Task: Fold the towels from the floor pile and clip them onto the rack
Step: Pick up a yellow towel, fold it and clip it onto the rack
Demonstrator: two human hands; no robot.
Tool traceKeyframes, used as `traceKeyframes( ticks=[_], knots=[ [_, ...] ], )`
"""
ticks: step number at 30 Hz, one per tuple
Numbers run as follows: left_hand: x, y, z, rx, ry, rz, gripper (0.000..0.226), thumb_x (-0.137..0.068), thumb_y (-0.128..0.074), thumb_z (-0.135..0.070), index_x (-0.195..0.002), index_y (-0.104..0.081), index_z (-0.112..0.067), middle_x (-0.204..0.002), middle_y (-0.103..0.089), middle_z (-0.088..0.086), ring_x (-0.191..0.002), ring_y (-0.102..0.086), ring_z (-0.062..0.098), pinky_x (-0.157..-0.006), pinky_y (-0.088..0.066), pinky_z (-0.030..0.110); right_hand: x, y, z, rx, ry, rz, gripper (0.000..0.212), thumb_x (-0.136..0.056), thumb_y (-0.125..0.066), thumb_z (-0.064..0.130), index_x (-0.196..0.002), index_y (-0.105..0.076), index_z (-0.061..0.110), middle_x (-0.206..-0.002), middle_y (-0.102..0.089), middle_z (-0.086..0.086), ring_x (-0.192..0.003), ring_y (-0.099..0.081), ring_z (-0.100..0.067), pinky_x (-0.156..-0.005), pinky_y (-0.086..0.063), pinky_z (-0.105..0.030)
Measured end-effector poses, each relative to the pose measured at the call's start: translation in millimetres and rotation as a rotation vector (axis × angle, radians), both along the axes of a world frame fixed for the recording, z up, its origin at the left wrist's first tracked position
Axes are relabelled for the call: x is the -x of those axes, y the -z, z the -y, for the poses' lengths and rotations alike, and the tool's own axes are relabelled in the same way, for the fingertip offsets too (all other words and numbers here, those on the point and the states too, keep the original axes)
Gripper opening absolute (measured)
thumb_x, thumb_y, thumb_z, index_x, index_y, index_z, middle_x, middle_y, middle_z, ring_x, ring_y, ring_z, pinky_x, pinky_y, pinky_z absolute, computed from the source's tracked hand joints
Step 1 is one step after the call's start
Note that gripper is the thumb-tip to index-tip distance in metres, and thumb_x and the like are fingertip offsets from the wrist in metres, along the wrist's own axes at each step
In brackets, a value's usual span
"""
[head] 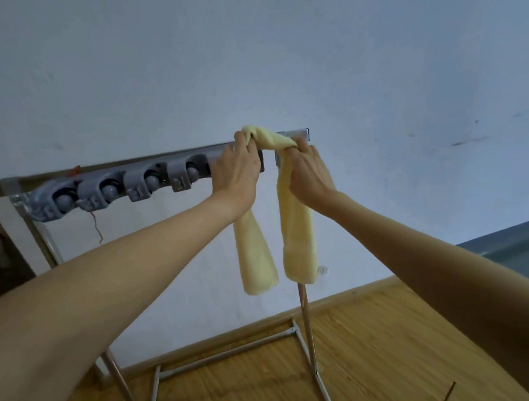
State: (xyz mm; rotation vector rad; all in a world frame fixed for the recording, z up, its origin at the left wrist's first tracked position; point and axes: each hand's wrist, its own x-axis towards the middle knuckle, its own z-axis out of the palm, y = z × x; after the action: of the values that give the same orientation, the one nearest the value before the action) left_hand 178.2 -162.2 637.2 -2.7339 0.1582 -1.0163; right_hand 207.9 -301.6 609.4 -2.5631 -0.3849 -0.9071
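A pale yellow towel [295,223], rolled into a long band, is draped over the right end of the grey clip rack [149,177]. Its two ends hang down side by side below my hands. My left hand [237,171] grips the bunched top of the towel at the rack bar, covering the rightmost clip. My right hand [310,173] grips the towel just right of it, at the top of the right hanging end. Several grey clips with round rollers to the left hold nothing. The floor pile is out of view.
The rack sits on a metal stand [307,332] with legs spread on the wooden floor [377,349]. A white wall [278,58] is right behind it. A red string [96,226] dangles from the left clips. A dark object sits at the far left edge.
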Motion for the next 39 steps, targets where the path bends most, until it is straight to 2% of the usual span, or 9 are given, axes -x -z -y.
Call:
traceKeyframes(
  ticks=[9, 15, 21, 23, 26, 29, 34, 37, 39],
  knots=[
    [-9, 44, -2, 0.066, 0.056, -0.029, 0.071, -0.079, -0.061, 0.007, -0.141, -0.027, -0.004, -0.137, -0.035, 0.013, -0.101, -0.053, 0.026, -0.06, -0.039, 0.028, -10, 36, -4, -0.042, -0.074, -0.088, 0.049, -0.075, -0.04, -0.014, -0.12, -0.051, 0.004, -0.135, -0.041, -0.007, -0.113, -0.045, -0.031, -0.079, -0.051, -0.043],
    [-12, 76, -11, 0.212, 0.256, 0.008, 0.07, -0.085, -0.053, 0.009, -0.146, -0.024, -0.006, -0.133, -0.042, 0.017, -0.092, -0.053, 0.028, -0.065, -0.046, 0.031, -16, 62, -1, -0.099, -0.178, -0.059, 0.044, -0.073, -0.038, -0.015, -0.11, -0.056, 0.001, -0.124, -0.048, -0.009, -0.099, -0.052, -0.029, -0.076, -0.049, -0.037],
    [-9, 96, -25, 0.233, 0.433, 0.03, 0.064, -0.092, -0.046, 0.0, -0.149, -0.024, -0.02, -0.123, -0.047, 0.015, -0.096, -0.05, 0.026, -0.075, -0.052, 0.04, -8, 85, -7, -0.09, -0.275, 0.018, 0.048, -0.081, -0.037, -0.009, -0.123, -0.054, 0.008, -0.119, -0.052, -0.009, -0.095, -0.053, -0.026, -0.07, -0.047, -0.032],
    [-4, 100, -26, 0.311, 0.521, 0.037, 0.071, -0.092, -0.045, -0.001, -0.15, -0.015, -0.028, -0.113, -0.049, 0.012, -0.088, -0.051, 0.023, -0.07, -0.051, 0.038, -4, 92, -8, -0.108, -0.256, 0.074, 0.045, -0.085, -0.038, -0.006, -0.125, -0.051, 0.01, -0.119, -0.051, -0.009, -0.091, -0.053, -0.025, -0.064, -0.043, -0.03],
    [2, 114, -23, 0.627, 0.57, 0.04, 0.079, -0.093, -0.055, -0.01, -0.151, -0.003, -0.024, -0.115, -0.053, 0.008, -0.079, -0.059, 0.017, -0.066, -0.051, 0.028, 1, 111, -7, -0.176, -0.238, 0.177, 0.046, -0.087, -0.044, -0.002, -0.128, -0.041, 0.017, -0.124, -0.044, -0.007, -0.078, -0.054, -0.026, -0.055, -0.047, -0.037],
    [1, 142, -22, 0.872, 0.461, -0.03, 0.081, -0.085, -0.069, -0.024, -0.146, -0.016, -0.018, -0.114, -0.054, 0.003, -0.079, -0.061, 0.017, -0.068, -0.054, 0.027, 4, 125, -10, -0.404, -0.251, 0.161, 0.052, -0.087, -0.053, -0.001, -0.133, -0.032, 0.012, -0.127, -0.04, -0.01, -0.084, -0.057, -0.022, -0.068, -0.055, -0.042],
    [-11, 203, -33, 0.822, 0.206, -0.277, 0.062, -0.076, -0.074, -0.042, -0.124, -0.046, -0.015, -0.112, -0.057, 0.002, -0.094, -0.059, 0.021, -0.073, -0.054, 0.034, -1, 144, -18, -0.514, -0.183, 0.086, 0.06, -0.085, -0.06, 0.005, -0.137, -0.031, 0.011, -0.122, -0.041, -0.007, -0.079, -0.056, -0.013, -0.07, -0.054, -0.032],
    [-20, 230, -37, 0.826, 0.158, -0.368, 0.047, -0.078, -0.072, -0.043, -0.111, -0.056, -0.013, -0.104, -0.06, 0.002, -0.091, -0.06, 0.022, -0.074, -0.055, 0.034, -6, 163, -23, -0.456, -0.106, 0.013, 0.046, -0.087, -0.059, 0.014, -0.129, -0.042, 0.012, -0.12, -0.045, -0.005, -0.079, -0.059, -0.016, -0.067, -0.051, -0.031],
    [-26, 242, -37, 0.816, 0.152, -0.392, 0.039, -0.082, -0.069, -0.041, -0.105, -0.06, -0.011, -0.099, -0.062, 0.003, -0.088, -0.061, 0.023, -0.073, -0.054, 0.034, -11, 175, -25, -0.41, -0.055, -0.041, 0.024, -0.088, -0.058, 0.019, -0.109, -0.053, 0.01, -0.113, -0.047, -0.002, -0.077, -0.056, -0.016, -0.064, -0.051, -0.033]
  ],
)
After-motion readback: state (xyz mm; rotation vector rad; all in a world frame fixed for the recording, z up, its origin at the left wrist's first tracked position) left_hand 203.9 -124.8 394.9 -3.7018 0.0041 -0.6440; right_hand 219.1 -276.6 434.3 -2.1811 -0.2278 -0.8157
